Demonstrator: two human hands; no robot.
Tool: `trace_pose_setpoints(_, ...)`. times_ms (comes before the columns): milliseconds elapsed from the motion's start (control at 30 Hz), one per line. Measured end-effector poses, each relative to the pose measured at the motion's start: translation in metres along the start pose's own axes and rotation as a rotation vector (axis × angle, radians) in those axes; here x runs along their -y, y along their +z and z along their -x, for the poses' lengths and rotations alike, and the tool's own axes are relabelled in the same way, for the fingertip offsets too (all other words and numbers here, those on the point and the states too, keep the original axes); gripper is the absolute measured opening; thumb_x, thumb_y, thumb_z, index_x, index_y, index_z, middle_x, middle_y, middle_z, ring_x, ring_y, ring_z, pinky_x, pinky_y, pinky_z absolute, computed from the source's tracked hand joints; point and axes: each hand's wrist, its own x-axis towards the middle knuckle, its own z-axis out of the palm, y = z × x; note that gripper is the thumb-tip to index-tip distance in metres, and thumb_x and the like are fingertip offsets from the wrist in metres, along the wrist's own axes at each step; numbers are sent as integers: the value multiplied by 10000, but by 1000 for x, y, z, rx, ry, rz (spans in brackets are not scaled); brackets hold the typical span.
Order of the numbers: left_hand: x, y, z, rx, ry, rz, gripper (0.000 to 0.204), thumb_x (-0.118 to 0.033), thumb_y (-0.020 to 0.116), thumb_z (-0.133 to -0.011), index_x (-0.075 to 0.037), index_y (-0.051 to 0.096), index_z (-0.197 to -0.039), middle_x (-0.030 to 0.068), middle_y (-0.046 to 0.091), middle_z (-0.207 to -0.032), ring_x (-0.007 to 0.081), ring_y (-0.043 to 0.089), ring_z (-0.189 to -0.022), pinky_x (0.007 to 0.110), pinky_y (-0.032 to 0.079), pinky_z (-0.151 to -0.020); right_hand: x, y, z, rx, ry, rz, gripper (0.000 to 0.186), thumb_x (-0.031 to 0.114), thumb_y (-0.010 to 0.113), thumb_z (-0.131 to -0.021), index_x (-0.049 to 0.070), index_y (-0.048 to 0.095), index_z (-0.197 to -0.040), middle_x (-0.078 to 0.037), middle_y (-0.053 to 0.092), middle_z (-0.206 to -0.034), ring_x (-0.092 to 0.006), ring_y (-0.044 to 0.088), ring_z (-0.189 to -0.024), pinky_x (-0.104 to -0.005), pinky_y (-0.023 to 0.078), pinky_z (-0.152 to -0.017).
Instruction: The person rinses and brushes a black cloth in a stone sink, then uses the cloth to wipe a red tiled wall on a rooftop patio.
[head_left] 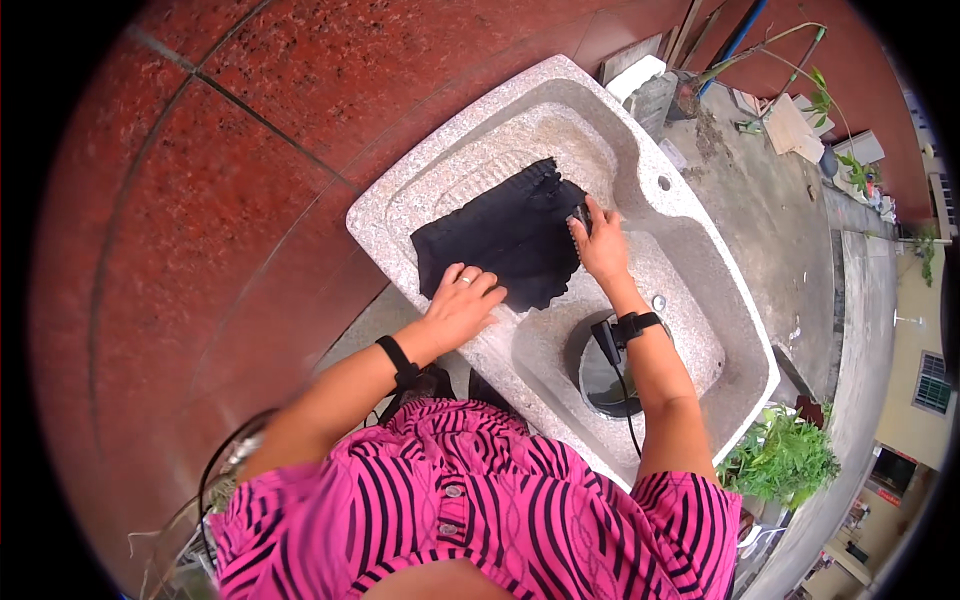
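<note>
A black cloth (505, 235) with ragged edges lies spread over the ribbed washboard side of a speckled stone sink (655, 215). My left hand (463, 305), with a ring on one finger, presses on the cloth's near edge. Its fingers are stretched out and lie flat. At the cloth's right edge my right hand (602, 248) is closed around a small dark scrubbing brush (581, 215), mostly covered by the fingers. Below the right wrist, a round container of water (603, 383) stands in the deeper basin, partly hidden by my forearm.
A black device (606, 342) with a cable hangs from my right wristband. The basin has a drain (659, 302). Red tiled wall (250, 200) rises beyond the sink on the left. Leafy green plants (785, 458) grow at the right, and boards (795, 125) lie on the concrete ground.
</note>
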Motion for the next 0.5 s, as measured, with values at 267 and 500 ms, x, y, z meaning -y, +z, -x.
trace_pose_setpoints(267, 22, 20, 2, 207, 74, 43, 113, -36, 555, -739, -94, 577, -833, 72, 505, -827, 260, 517, -873, 385, 382, -819, -34, -21, 55, -56, 137, -102, 553, 347, 620, -891, 74, 486, -1353, -246, 506, -1158, -390, 579, -999, -431, 476, -877)
trace_pose_setpoints(500, 52, -45, 91, 234, -37, 10, 143, -14, 537, -760, -68, 565, -889, 104, 514, -856, 298, 520, -898, 406, 386, -827, 109, 7, 95, 94, -276, -191, 567, 261, 667, -835, 172, 486, -1364, -193, 492, -1185, -366, 532, -1083, -418, 465, -919)
